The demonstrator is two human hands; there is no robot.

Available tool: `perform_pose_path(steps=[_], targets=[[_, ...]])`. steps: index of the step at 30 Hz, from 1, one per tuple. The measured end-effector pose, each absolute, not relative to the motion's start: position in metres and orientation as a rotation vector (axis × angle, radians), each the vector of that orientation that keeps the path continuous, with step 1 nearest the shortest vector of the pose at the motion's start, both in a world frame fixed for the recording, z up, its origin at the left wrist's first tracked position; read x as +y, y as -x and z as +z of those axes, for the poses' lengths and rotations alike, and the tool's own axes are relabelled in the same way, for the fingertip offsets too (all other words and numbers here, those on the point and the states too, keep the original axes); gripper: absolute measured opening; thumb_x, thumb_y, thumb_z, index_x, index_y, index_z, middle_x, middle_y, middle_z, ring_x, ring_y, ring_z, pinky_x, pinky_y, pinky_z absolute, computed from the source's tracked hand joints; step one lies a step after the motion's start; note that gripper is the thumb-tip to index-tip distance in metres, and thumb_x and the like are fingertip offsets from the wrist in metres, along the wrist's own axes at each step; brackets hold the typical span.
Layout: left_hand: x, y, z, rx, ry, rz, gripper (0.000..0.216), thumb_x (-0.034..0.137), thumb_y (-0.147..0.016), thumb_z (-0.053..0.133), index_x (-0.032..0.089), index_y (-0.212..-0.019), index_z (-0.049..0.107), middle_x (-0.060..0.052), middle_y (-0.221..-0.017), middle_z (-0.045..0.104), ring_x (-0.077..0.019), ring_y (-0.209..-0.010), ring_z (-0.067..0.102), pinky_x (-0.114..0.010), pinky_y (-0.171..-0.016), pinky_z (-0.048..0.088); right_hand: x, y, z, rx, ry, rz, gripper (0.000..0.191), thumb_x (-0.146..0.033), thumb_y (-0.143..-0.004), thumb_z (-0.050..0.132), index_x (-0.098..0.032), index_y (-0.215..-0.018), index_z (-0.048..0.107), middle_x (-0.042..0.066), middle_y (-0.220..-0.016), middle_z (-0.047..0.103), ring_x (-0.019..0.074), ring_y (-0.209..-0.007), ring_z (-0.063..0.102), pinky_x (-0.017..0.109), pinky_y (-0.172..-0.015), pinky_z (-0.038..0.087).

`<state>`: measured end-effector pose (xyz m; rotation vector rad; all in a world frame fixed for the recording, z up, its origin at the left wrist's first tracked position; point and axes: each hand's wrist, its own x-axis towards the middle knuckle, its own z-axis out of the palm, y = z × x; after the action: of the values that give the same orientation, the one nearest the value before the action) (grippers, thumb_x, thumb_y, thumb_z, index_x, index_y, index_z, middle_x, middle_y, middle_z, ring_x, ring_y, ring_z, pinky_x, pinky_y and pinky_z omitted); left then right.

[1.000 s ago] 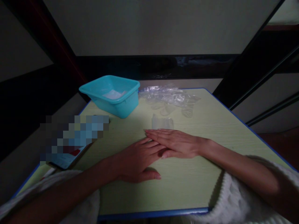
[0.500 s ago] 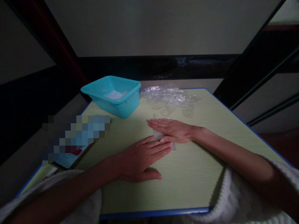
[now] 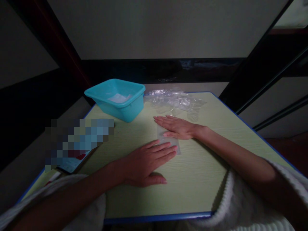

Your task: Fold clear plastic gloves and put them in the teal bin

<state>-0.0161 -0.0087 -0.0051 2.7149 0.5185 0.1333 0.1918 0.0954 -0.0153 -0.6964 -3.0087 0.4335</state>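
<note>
Folded clear plastic piece [image 3: 160, 132] lies flat near the middle of the table [image 3: 192, 179], pinned under both of our hands. Our right hand [image 3: 176, 127] rests on its far end, palm down, fingers straight and together, pointing left. Our left hand [image 3: 144, 163] is spread flat too, its fingertips pressing the near end of the plastic and the thumb lying out on the bare tabletop. Neither hand grips anything; both are open and pressed down

We see a pale yellow-green top with a faint wood grain and a blue edge band [image 3: 156, 219] along the near side. At the far left stands a teal basin [image 3: 134, 109] with something white and flat [image 3: 116, 97] inside it. Just beside the basin, along the far edge, lies a loose pile of crumpled clear plastic [image 3: 175, 101], near our right hand but not touching it. On the left edge sits a pixelated item [image 3: 77, 141] that we cannot make out, with a printed sheet [image 3: 69, 162] showing a red mark under it

White knit sleeves [image 3: 240, 205] cover our forearms. Behind the table we see a plain light wall crossed by dark beams, and the room is dim
</note>
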Motion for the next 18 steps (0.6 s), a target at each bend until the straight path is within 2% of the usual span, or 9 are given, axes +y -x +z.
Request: perform_pose_path(steps=[6,13,15,18], targets=[[-0.008,0.016,-0.009,0.512,-2.74,0.143,0.072,0.05,-0.088,0.046,0.009,-0.142,0.022,-0.015,-0.149,0.023,-0.0258,-0.138,0.018,-0.042,-0.113,0.012,0.092,-0.19,-0.014,-2.988,0.771,0.323,0.074,-0.056,-0.092,0.02,-0.001,-0.142,0.018,0.02,-0.149,0.014,0.0245,-0.139,0.012,0.047,-0.112,0.011],[-0.009,0.018,-0.008,0.511,-2.751,0.151,0.074,0.052,-0.088,0.043,0.012,-0.144,0.016,-0.014,-0.149,0.022,-0.0262,-0.139,0.016,-0.044,-0.112,0.011,0.078,-0.201,0.004,-2.865,0.75,0.264,0.066,-0.05,-0.094,0.022,-0.004,-0.142,0.021,0.02,-0.148,0.02,0.0233,-0.138,0.015,0.047,-0.11,0.02],[-0.009,0.019,-0.007,0.505,-2.762,0.15,0.075,0.053,-0.088,0.042,0.012,-0.145,0.014,-0.014,-0.15,0.02,-0.0263,-0.139,0.015,-0.046,-0.112,0.01,0.069,-0.205,0.016,-2.89,0.692,0.214,0.063,-0.048,-0.095,0.025,-0.005,-0.14,0.028,0.02,-0.146,0.027,0.0236,-0.137,0.021,0.046,-0.109,0.025],[-0.01,0.02,-0.006,0.509,-2.783,0.188,0.077,0.056,-0.088,0.038,0.01,-0.145,0.012,-0.016,-0.15,0.017,-0.0274,-0.139,0.013,-0.048,-0.112,0.01,0.049,-0.212,0.031,-2.898,0.744,0.134,0.054,-0.047,-0.094,0.031,-0.01,-0.131,0.043,0.017,-0.135,0.047,0.0252,-0.124,0.045,0.046,-0.102,0.036]])
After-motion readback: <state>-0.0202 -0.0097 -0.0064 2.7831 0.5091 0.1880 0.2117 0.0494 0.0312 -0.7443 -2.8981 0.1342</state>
